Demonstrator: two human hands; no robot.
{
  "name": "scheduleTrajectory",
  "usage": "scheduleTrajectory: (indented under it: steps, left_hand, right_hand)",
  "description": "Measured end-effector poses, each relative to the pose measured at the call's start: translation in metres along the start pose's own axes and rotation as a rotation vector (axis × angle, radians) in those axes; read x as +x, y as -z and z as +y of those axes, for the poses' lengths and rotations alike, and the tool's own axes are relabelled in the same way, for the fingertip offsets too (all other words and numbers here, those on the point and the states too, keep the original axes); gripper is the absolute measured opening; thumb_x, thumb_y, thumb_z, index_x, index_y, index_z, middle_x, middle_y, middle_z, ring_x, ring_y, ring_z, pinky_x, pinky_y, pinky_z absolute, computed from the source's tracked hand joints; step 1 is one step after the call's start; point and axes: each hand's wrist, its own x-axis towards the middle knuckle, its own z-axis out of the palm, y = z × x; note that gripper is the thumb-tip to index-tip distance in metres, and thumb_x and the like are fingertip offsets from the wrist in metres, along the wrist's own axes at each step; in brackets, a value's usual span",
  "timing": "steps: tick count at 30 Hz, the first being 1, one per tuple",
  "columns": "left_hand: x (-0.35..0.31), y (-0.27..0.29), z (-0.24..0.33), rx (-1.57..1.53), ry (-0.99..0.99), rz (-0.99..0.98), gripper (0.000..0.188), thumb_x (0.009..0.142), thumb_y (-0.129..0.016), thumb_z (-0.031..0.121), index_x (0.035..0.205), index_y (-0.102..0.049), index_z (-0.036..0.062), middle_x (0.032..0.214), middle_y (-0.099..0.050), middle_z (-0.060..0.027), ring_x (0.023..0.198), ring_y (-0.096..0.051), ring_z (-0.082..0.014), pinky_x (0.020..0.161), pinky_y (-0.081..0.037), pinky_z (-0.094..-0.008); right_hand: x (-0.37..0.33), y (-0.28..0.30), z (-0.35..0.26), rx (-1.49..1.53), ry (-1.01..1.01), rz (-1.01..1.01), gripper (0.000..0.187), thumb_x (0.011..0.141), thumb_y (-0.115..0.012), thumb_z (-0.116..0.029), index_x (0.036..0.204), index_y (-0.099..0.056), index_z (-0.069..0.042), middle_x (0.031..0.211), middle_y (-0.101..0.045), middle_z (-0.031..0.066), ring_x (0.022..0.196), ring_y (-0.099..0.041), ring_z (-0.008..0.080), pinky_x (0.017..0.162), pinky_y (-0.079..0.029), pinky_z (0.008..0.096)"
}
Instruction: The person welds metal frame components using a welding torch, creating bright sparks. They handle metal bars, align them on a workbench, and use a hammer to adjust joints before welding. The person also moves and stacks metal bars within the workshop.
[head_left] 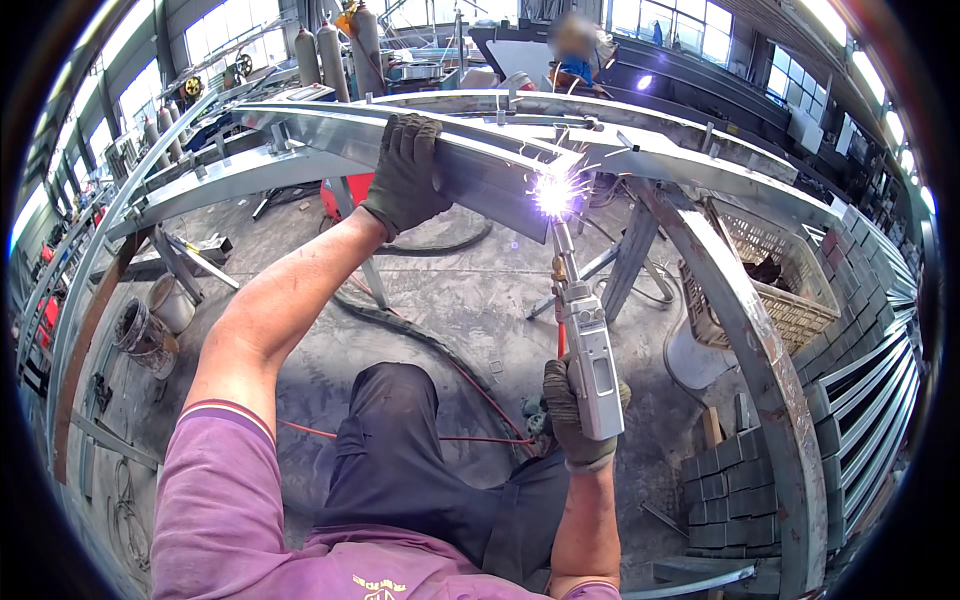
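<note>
My left hand [407,175], in a dark work glove, is wrapped over the upper edge of a long grey metal channel [485,185]. The channel lies across the metal frame in front of me. In my right hand [577,415], also gloved, is a grey handheld welding gun [597,368], pointed up and away from me. Its nozzle meets the channel's right end, where a bright violet-white flash with flying sparks [557,190] hides the joint. The fingers of my right hand are partly covered by the gun's body.
A rusty-edged steel beam [745,310] curves down on the right. Beyond it are a plastic crate [765,270] and stacked metal profiles [735,490]. Hoses [430,345] run over the concrete floor. Two buckets [147,340] stand at left, gas cylinders [330,55] behind, and another person [575,60] is far back.
</note>
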Motion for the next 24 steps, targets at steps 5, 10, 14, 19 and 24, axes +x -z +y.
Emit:
scheduleTrajectory:
  steps: [5,10,14,19,24]
  left_hand:
    - [0.000,0.002,0.002,-0.008,-0.009,0.009,0.083,0.076,-0.071,0.032,0.143,-0.042,-0.0050,0.138,-0.049,-0.0318,0.136,-0.047,-0.0504,0.126,-0.027,-0.0656]
    - [0.001,0.001,0.003,-0.014,-0.005,0.023,0.083,0.076,-0.071,0.032,0.144,-0.041,-0.0054,0.138,-0.049,-0.0317,0.136,-0.047,-0.0508,0.126,-0.026,-0.0656]
    - [0.000,0.002,0.000,-0.028,-0.005,-0.010,0.082,0.077,-0.071,0.031,0.144,-0.041,-0.0052,0.139,-0.048,-0.0318,0.137,-0.045,-0.0509,0.128,-0.024,-0.0657]
    - [-0.001,0.001,0.001,-0.029,0.004,-0.015,0.082,0.077,-0.070,0.031,0.145,-0.040,-0.0049,0.141,-0.047,-0.0321,0.139,-0.044,-0.0509,0.128,-0.024,-0.0658]
    - [-0.001,0.001,0.000,-0.019,0.002,-0.018,0.082,0.077,-0.069,0.030,0.145,-0.040,-0.0050,0.141,-0.047,-0.0322,0.139,-0.044,-0.0511,0.128,-0.024,-0.0657]
  right_hand:
    - [-0.006,-0.002,0.006,0.053,-0.059,-0.005,0.009,0.094,-0.082,-0.005,0.098,-0.074,-0.004,0.072,-0.068,0.0011,0.063,-0.065,0.0106,0.057,-0.050,0.0312]
    - [-0.009,-0.003,0.012,0.070,-0.067,-0.013,0.010,0.094,-0.082,-0.004,0.099,-0.074,-0.004,0.072,-0.069,0.0011,0.064,-0.066,0.0105,0.058,-0.051,0.0303]
    - [-0.010,-0.005,0.011,0.077,-0.057,-0.001,0.009,0.094,-0.082,-0.003,0.100,-0.074,-0.004,0.074,-0.070,0.0016,0.065,-0.067,0.0104,0.059,-0.052,0.0297]
    - [-0.010,-0.002,0.008,0.047,-0.048,-0.031,0.009,0.094,-0.081,-0.002,0.100,-0.075,-0.004,0.074,-0.070,0.0015,0.065,-0.067,0.0105,0.059,-0.052,0.0294]
    - [-0.010,-0.004,0.011,0.062,0.012,-0.002,0.008,0.095,-0.080,-0.003,0.099,-0.074,-0.004,0.070,-0.068,0.0015,0.062,-0.066,0.0110,0.057,-0.051,0.0301]
